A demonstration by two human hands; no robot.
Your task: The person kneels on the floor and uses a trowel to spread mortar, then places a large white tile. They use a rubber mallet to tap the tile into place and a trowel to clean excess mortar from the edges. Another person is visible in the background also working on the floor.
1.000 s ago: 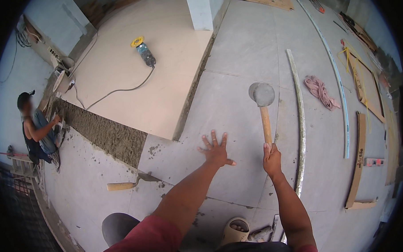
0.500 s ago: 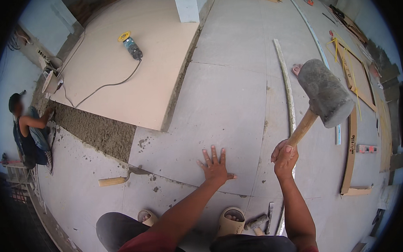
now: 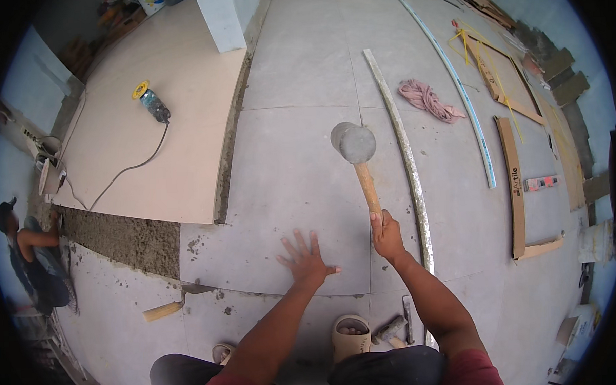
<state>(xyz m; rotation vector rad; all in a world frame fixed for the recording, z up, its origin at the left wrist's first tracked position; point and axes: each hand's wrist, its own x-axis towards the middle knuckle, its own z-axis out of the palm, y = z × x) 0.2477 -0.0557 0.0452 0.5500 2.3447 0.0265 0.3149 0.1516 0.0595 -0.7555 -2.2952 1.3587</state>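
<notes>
The right hand (image 3: 388, 237) grips the mallet (image 3: 363, 170) by its handle, the head at the right edge of the grey tile (image 3: 274, 194); contact is unclear. The left hand (image 3: 308, 266), fingers spread and grasping nothing, is palm-down at the tile's near side. A misdirected blow could injure it; excessive force could crack the tile's edge.

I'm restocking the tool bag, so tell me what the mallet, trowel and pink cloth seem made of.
Mallet head: probably rubber, dull grey and matte.
Mallet handle: seemingly bare wood, light brown.
Trowel handle: probably wood too, pale tan.
Trowel blade: likely metal, thin and dark; finish unclear.
Pink cloth: soft fabric, by its folds; fibre unclear.
</notes>
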